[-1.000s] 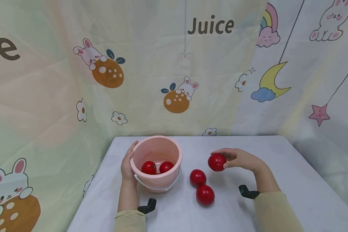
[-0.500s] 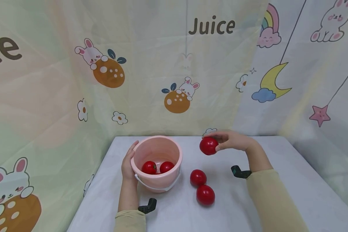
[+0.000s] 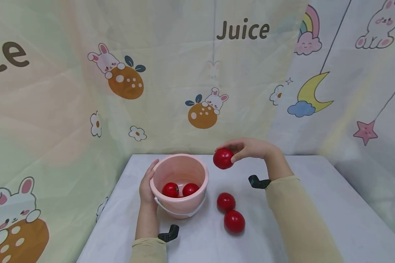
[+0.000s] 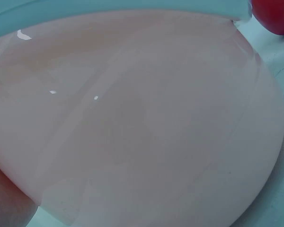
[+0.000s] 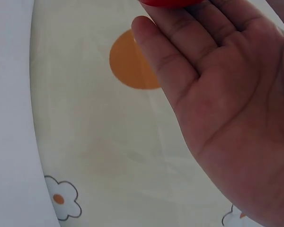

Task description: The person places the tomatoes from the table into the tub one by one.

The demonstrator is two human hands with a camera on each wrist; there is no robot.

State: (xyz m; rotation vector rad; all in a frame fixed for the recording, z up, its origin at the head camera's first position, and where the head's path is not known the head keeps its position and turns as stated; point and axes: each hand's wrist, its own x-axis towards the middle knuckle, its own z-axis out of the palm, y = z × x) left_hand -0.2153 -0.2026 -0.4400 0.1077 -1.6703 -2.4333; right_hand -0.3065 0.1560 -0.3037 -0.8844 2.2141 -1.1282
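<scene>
Apparently mid-carry, pinching red tomato [image 3: 223, 159] in right hand [image 3: 250, 148], bracing pink bucket [image 3: 181, 206] with left hand [image 3: 147, 187] laid along its wall, next probably needing a leftward swing, then release above bucket.

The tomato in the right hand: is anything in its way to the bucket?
Nothing visible stands between the tomato and the bucket. The two tomatoes on the table lie nearer the person, out of the way, and the left hand holds the bucket's opposite side.
</scene>
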